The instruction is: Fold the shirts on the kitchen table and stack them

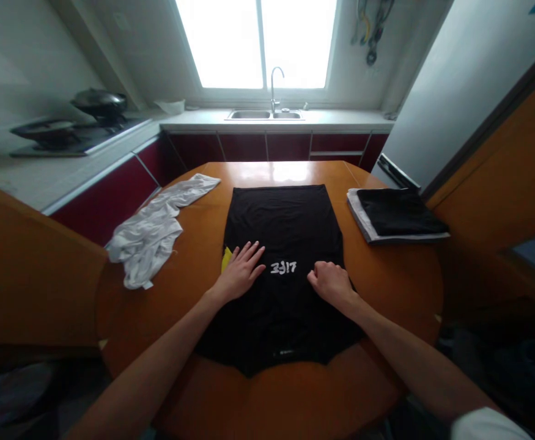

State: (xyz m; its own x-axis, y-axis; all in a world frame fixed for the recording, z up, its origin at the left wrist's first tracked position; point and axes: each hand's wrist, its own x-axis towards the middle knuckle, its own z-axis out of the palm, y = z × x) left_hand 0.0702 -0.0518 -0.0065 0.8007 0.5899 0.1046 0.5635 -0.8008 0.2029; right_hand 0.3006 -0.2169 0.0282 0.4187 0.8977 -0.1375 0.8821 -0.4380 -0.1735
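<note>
A round orange wooden table (386, 287) carries a flat black cloth garment with white lettering (285, 232) at its middle. The left hand (242, 272) lies flat, fingers released, on the garment's left part; the right hand (331, 282) rests clenched on its right part.

Black garment (285, 244) with white lettering — spread flat, centred on round table (386, 293)

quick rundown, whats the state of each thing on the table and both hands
black shirt: spread flat, white lettering up
left hand: open, flat on it
right hand: curled, resting on it
white garment: crumpled, unfolded
folded stack: neat, black piece on top
</note>
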